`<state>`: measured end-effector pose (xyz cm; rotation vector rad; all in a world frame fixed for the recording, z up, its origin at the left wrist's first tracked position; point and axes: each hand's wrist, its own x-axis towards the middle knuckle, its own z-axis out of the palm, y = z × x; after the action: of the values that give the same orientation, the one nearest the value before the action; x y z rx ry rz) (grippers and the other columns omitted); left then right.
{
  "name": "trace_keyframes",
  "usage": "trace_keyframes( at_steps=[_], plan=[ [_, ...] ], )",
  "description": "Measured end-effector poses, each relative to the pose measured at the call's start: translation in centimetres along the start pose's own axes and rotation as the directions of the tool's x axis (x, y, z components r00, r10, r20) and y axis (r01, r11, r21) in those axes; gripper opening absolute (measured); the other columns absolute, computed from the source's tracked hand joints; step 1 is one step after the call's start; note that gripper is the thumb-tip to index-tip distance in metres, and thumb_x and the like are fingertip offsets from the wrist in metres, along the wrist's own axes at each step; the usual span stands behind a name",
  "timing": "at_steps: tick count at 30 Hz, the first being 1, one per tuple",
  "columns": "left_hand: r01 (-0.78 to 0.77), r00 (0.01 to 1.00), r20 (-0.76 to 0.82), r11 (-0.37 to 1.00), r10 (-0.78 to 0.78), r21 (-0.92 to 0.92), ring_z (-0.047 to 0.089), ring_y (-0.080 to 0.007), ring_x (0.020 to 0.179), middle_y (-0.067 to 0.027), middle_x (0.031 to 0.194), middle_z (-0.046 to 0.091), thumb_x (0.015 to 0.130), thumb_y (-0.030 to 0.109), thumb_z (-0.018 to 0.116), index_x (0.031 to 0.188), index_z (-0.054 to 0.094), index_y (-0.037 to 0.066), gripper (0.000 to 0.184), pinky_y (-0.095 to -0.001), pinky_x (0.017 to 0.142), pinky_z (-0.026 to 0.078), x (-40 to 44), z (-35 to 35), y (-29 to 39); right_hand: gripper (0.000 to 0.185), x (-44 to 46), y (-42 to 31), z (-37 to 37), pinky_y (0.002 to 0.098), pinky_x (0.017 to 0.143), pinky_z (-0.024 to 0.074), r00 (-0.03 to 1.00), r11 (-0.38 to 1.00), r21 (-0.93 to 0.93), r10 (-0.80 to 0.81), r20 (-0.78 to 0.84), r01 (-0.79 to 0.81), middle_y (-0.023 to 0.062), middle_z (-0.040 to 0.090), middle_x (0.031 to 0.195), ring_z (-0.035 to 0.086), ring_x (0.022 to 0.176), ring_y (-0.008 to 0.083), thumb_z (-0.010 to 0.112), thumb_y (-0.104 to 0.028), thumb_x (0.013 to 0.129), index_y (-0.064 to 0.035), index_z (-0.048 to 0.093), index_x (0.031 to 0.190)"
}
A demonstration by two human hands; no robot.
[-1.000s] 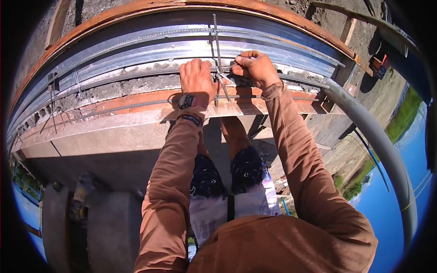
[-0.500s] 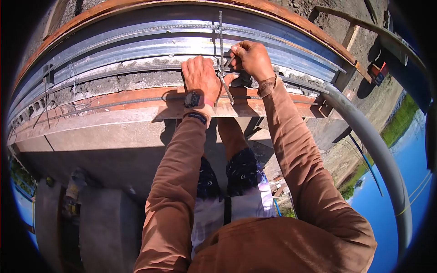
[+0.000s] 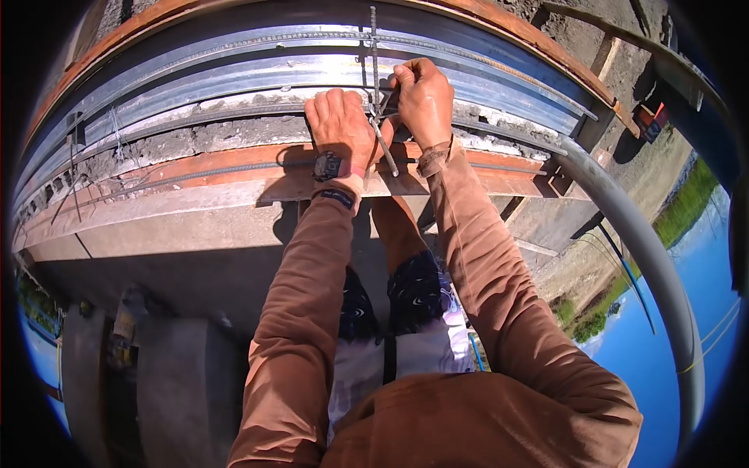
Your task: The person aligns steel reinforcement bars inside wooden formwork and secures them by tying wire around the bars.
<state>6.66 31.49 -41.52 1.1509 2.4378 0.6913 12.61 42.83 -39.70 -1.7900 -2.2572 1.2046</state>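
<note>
My left hand [image 3: 342,129], with a watch [image 3: 328,165] on its wrist, curls over the long horizontal rebar [image 3: 234,114] just left of a short crossing rebar [image 3: 374,62]. Its thumb reaches beside the lower end of the crossing bar. Right of that bar, my right hand [image 3: 424,101] has its fingers pinched together near the crossing; a thin dark piece shows at its fingertips, too small to make out fully. Behind the hands lies corrugated metal sheet [image 3: 195,82], with another rebar across it.
An orange-brown wooden board [image 3: 499,33] borders the metal sheet. Rough concrete [image 3: 211,140] runs below it. A thick grey pipe [image 3: 636,234] curves down at the right. Concrete blocks [image 3: 175,374] stand at the lower left.
My right hand has moved up and slightly left, turning at the wrist, with its fingers still pinched. My left hand stays on the rebar. The view has shifted slightly.
</note>
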Motion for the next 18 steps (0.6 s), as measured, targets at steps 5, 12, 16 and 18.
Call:
trace_keyframes(
  at_steps=[5,12,16,18],
  plan=[
    [-0.026,0.998,-0.053,0.999,0.027,0.024,0.045,-0.0298,0.088,-0.0123,0.083,0.047,0.057,0.031,0.073,0.079,0.053,0.004,0.04,-0.043,0.087,0.031,0.0,0.7,-0.3,0.016,-0.5,0.3,-0.1,0.0297,0.053,0.0452,0.987,0.986,0.037,-0.163,-0.001,0.163,0.0077,0.066,0.071,0.06,0.056,0.0194,0.057,-0.016,0.087,-0.001,0.059,0.082],
    [-0.062,0.988,-0.133,0.993,0.075,0.097,0.045,-0.03,0.086,-0.0113,0.082,0.048,0.051,0.022,0.072,0.077,0.053,0.005,0.036,-0.0425,0.086,0.031,-0.6,3.1,-2.0,0.023,-1.4,0.2,2.0,0.0269,0.046,0.0402,0.976,0.948,0.305,0.144,-0.162,-0.089,0.0074,0.065,0.066,0.049,0.047,0.0105,0.059,-0.02,0.088,0.0012,0.065,0.08],
    [-0.019,0.995,-0.095,1.0,0.021,0.02,0.045,-0.0298,0.085,-0.0113,0.083,0.048,0.048,0.024,0.074,0.077,0.053,0.005,0.041,-0.0423,0.086,0.031,-0.3,1.5,-0.8,0.024,-0.8,-1.3,-0.1,0.0369,0.052,0.0455,0.998,0.999,-0.002,-0.04,-0.04,0.04,0.0097,0.064,0.063,0.06,0.055,0.0297,0.057,-0.02,0.086,-0.0012,0.062,0.071],
    [-0.021,0.995,-0.093,1.0,0.023,0.017,0.046,-0.0294,0.086,-0.0113,0.083,0.048,0.049,0.025,0.073,0.077,0.053,0.005,0.04,-0.0419,0.087,0.032,-0.4,1.4,-0.7,0.024,-0.3,-0.9,0.0,0.0375,0.052,0.0457,0.992,0.992,-0.049,-0.12,-0.031,0.118,0.0102,0.064,0.064,0.061,0.056,0.0304,0.057,-0.019,0.086,-0.0012,0.061,0.07]
  ],
)
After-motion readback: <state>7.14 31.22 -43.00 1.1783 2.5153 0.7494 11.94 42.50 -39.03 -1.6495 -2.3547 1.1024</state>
